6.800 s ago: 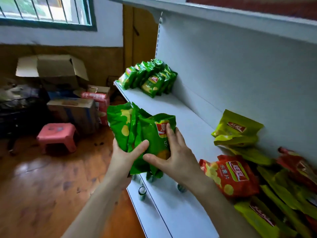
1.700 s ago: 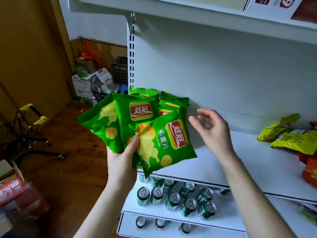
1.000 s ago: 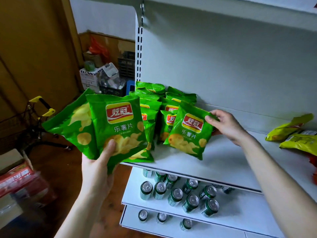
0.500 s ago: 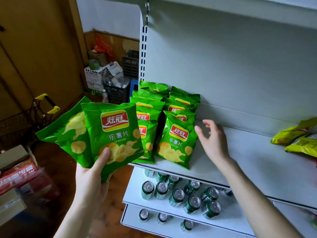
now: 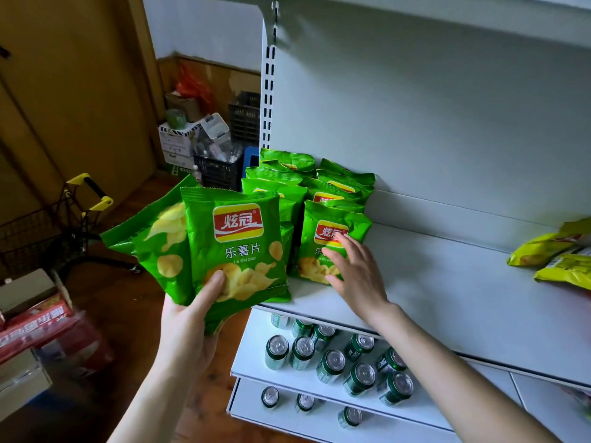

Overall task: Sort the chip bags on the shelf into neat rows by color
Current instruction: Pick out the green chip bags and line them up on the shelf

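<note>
Green chip bags: some in hand, the rest in rows at frame centre.
The left hand (image 5: 188, 324) grips the held green bags (image 5: 236, 247), two or perhaps more, thumb on the front one, centre left of frame. The right hand (image 5: 355, 273), fingers straight and spread, touches the front shelf bag (image 5: 329, 231) standing in the green rows (image 5: 287, 183) on the shelf (image 5: 447, 298). The yellow bags (image 5: 550, 247) lie at the right edge.

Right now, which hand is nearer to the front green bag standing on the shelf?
Right. The right hand lays straight fingers on the front bag. The left hand is farther left, off the shelf edge, gripping other green bags.
</note>
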`<state>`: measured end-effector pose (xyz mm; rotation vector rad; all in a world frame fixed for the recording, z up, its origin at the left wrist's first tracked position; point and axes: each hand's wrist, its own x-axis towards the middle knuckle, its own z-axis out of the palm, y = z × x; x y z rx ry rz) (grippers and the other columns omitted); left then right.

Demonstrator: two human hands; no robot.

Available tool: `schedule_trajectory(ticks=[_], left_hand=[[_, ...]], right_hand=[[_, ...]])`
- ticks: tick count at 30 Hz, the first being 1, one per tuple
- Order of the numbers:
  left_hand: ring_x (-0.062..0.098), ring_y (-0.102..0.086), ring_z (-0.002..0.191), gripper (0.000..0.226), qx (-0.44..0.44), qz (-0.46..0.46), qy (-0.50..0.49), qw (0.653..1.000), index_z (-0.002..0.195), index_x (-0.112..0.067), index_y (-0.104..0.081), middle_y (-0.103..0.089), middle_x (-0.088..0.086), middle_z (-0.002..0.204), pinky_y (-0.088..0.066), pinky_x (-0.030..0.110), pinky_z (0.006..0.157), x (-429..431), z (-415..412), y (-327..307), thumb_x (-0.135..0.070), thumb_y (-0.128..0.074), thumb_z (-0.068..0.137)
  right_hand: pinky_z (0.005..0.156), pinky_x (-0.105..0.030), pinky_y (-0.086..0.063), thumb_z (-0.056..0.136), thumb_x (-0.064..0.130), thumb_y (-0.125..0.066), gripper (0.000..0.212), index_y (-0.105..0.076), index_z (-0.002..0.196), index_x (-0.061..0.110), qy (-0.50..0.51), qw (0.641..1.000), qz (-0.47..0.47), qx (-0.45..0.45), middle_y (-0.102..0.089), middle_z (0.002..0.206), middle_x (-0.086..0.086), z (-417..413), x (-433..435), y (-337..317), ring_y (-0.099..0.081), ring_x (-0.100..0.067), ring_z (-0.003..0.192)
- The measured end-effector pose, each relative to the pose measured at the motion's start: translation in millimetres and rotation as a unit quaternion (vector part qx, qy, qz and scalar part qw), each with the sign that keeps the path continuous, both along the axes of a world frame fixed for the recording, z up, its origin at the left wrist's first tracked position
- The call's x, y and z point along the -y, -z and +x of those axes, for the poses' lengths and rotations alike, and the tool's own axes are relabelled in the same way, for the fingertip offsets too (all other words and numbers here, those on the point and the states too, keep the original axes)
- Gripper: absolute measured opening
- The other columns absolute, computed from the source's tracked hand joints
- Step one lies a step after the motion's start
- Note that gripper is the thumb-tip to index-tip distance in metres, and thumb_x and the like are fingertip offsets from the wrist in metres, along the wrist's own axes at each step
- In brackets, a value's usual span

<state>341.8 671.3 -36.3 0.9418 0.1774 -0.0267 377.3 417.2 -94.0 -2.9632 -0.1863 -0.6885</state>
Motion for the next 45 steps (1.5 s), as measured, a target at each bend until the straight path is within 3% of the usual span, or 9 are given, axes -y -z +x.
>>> schedule_trajectory(ticks=[6,9,12,15,21,26,35,39,45], left_hand=[[0.013,-0.071,0.067,0.026,-0.012,-0.011,0.026,1.0,0.101,-0.018,-0.06,-0.074,-0.002,0.079,-0.056,0.025,0.053,0,0,-1,-0.001,-0.055,0.082],[0.014,-0.071,0.066,0.029,-0.002,-0.019,0.041,0.999,0.1,-0.016,-0.06,-0.074,-0.001,0.077,-0.056,0.025,0.051,3,-1,-5,-0.005,-0.058,0.074],[0.015,-0.071,0.064,0.029,0.011,-0.02,0.064,0.998,0.098,-0.014,-0.061,-0.073,0.001,0.075,-0.055,0.025,0.05,11,-2,-7,-0.007,-0.058,0.07],[0.017,-0.071,0.063,0.029,0.015,-0.027,0.092,0.995,0.098,-0.012,-0.061,-0.073,0.003,0.074,-0.053,0.025,0.048,22,-4,-9,-0.006,-0.058,0.069],[0.02,-0.072,0.074,0.056,0.029,0.012,0.115,0.993,0.095,-0.021,-0.068,-0.074,0.003,0.085,-0.056,0.03,0.052,22,-1,-9,-0.035,-0.09,0.045],[0.017,-0.071,0.067,0.019,-0.003,0.02,0.043,0.999,0.1,-0.02,-0.057,-0.074,-0.006,0.077,-0.058,0.035,0.053,-1,6,4,-0.005,-0.051,0.09],[0.02,-0.072,0.068,0.019,-0.037,0.04,0.085,0.995,0.097,-0.019,-0.059,-0.074,-0.004,0.078,-0.058,0.037,0.052,-15,-4,17,-0.004,-0.051,0.089],[0.02,-0.072,0.069,0.018,-0.056,0.035,0.115,0.991,0.099,-0.019,-0.06,-0.074,-0.002,0.08,-0.058,0.042,0.054,-23,-5,24,-0.01,-0.055,0.084],[0.023,-0.072,0.08,0.086,-0.058,0.063,0.186,0.979,0.108,-0.018,-0.062,-0.074,0.005,0.094,-0.058,0.034,0.055,-30,-10,28,-0.047,-0.093,0.033]], right_hand=[[0.089,-0.052,-0.044,0.053,0.017,-0.088,0.059,-0.065,0.107,0.013,-0.023,0.999,0.021,0.015,-0.055,0.126,-0.023,-6,8,-5,-0.054,-0.04,0.113],[0.092,-0.038,-0.046,0.071,0.022,-0.073,0.043,-0.065,0.11,0.007,-0.033,0.984,0.163,0.056,-0.056,0.123,-0.022,-15,5,-16,-0.055,-0.029,0.111],[0.083,-0.025,-0.05,0.082,0.02,-0.066,0.027,-0.058,0.108,0.023,-0.045,0.9,0.434,0.028,-0.063,0.111,-0.012,-29,-19,-52,-0.06,-0.005,0.093],[0.077,-0.018,-0.049,0.072,0.033,-0.064,0.045,-0.042,0.111,0.041,-0.111,0.826,0.546,-0.086,-0.06,0.107,0.004,-45,-45,-83,-0.061,0.003,0.09],[0.086,-0.031,-0.05,0.059,0.037,-0.074,0.071,-0.037,0.119,0.045,-0.07,0.841,0.535,-0.044,-0.061,0.103,-0.003,-50,-38,-81,-0.058,-0.014,0.092],[0.085,-0.038,-0.052,0.068,0.014,-0.077,0.083,-0.032,0.138,0.014,0.08,0.862,0.499,0.036,-0.058,0.098,0.001,-51,7,-54,-0.059,-0.022,0.091],[0.091,-0.014,-0.028,0.075,0.013,-0.075,0.082,-0.028,0.142,0.008,0.109,0.917,0.381,-0.035,-0.042,0.14,-0.015,-39,-18,-9,-0.044,-0.027,0.125],[0.094,-0.022,-0.032,0.078,0.019,-0.072,0.083,-0.023,0.145,0.013,0.124,0.924,0.359,-0.049,-0.04,0.141,-0.014,-40,-18,-8,-0.044,-0.025,0.123],[0.098,-0.021,-0.028,0.079,0.024,-0.071,0.085,-0.02,0.146,0.013,0.132,0.923,0.355,-0.062,-0.035,0.144,-0.013,-45,-17,-10,-0.037,-0.024,0.13]])
